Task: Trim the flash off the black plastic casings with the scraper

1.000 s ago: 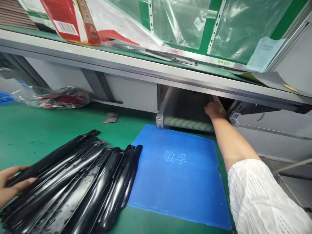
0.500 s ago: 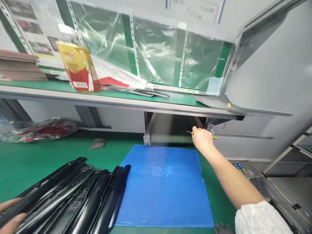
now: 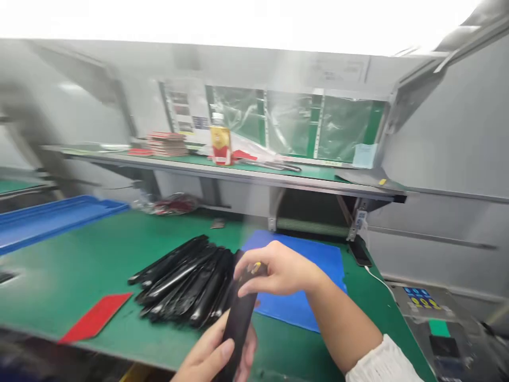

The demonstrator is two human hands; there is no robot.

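Note:
A long black plastic part [image 3: 240, 318] stands tilted up in front of me, its lower half wrapped by my left hand [image 3: 217, 347]. At the part's upper end is my right hand [image 3: 274, 268], fingers curled closed around that end. A small yellow piece of a thin tool [image 3: 256, 267] shows between those fingers; the rest of it is hidden. Similar black parts [image 3: 186, 281] lie in a loose pile to the left. Beneath my right arm is a blue sheet [image 3: 286, 307] on the green table.
Toward the front left lies a red flat piece [image 3: 97, 318], with a blue tray [image 3: 63, 217] farther back. A shelf [image 3: 254, 175] with a yellow-and-red bottle [image 3: 221, 143] spans the back. A conveyor-like opening [image 3: 312, 225] sits below it, beside a phone [image 3: 360, 252] with a white cable [image 3: 379, 281].
My view has swung left and back. My left hand has brought a black part from the pile to the front middle, and my right hand has come from the back opening onto its upper end.

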